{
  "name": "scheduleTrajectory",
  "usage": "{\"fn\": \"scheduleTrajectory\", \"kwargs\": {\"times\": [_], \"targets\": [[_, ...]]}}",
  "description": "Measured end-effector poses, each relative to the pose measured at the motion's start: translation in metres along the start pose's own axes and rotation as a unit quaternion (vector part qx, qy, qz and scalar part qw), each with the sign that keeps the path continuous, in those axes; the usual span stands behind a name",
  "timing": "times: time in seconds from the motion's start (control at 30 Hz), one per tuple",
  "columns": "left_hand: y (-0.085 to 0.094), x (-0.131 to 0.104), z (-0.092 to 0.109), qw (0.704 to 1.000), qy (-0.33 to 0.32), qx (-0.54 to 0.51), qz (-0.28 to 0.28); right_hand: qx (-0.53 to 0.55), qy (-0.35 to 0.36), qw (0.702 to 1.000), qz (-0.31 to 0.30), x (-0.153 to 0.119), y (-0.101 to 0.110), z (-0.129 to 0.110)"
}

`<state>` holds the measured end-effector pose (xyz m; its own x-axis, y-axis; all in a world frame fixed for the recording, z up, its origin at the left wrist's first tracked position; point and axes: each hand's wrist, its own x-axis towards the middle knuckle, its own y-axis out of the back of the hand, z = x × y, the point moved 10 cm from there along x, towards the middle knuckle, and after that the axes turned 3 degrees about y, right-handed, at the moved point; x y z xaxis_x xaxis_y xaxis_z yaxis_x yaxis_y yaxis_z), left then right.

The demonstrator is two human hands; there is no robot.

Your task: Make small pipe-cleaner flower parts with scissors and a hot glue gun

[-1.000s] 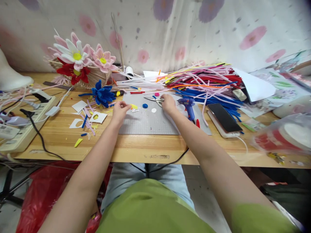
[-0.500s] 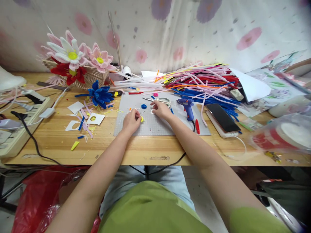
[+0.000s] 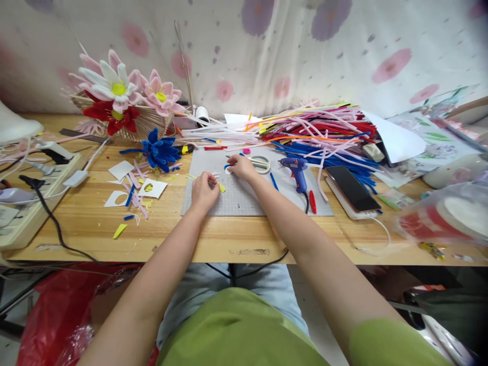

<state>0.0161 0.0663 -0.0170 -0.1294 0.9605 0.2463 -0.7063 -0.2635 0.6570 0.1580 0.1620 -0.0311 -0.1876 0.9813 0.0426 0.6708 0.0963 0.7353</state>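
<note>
My left hand [image 3: 206,193] is closed in a pinch low over the grey cutting mat [image 3: 247,203]. A small yellow piece [image 3: 221,187] shows right at its fingertips. My right hand [image 3: 241,166] is bent down over the mat, its fingers together at a small white disc [image 3: 227,171]. A blue disc [image 3: 226,166] lies against that white disc, partly hidden by the fingers. White-handled scissors [image 3: 261,163] lie just behind my right hand, their blades mostly covered. Thin white threads lie between the hands.
A blue glue gun [image 3: 296,168] and a red pen-like piece [image 3: 312,202] sit on the mat's right. Pipe cleaners [image 3: 316,127] pile up behind. To the left are paper scraps [image 3: 152,188] and a blue flower [image 3: 160,150]; a phone [image 3: 353,188] lies right.
My right hand has shifted left and slightly away from me, bringing the white disc to the blue one. The yellow piece looks turned at my left fingertips. The view has shifted slightly.
</note>
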Motion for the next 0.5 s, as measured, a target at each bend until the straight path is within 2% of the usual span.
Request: {"fn": "scheduleTrajectory", "kwargs": {"times": [0.1, 0.3, 0.4, 0.5], "targets": [[0.002, 0.0, -0.001, 1.0, 0.001, -0.002, 0.009, -0.006, -0.013, 1.0, -0.013, 0.006, -0.002, 0.001], [0.001, 0.002, -0.007, 1.0, 0.025, -0.013, 0.004, 0.067, -0.034, 0.997, 0.003, 0.029, -0.01, 0.003], [0.002, 0.001, -0.008, 0.999, 0.03, -0.019, 0.005, 0.019, -0.019, 0.999, 0.019, 0.035, -0.01, -0.002], [0.003, 0.0, -0.007, 0.999, 0.027, -0.033, 0.008, -0.059, 0.04, 0.996, 0.062, 0.033, -0.002, -0.017]]}}
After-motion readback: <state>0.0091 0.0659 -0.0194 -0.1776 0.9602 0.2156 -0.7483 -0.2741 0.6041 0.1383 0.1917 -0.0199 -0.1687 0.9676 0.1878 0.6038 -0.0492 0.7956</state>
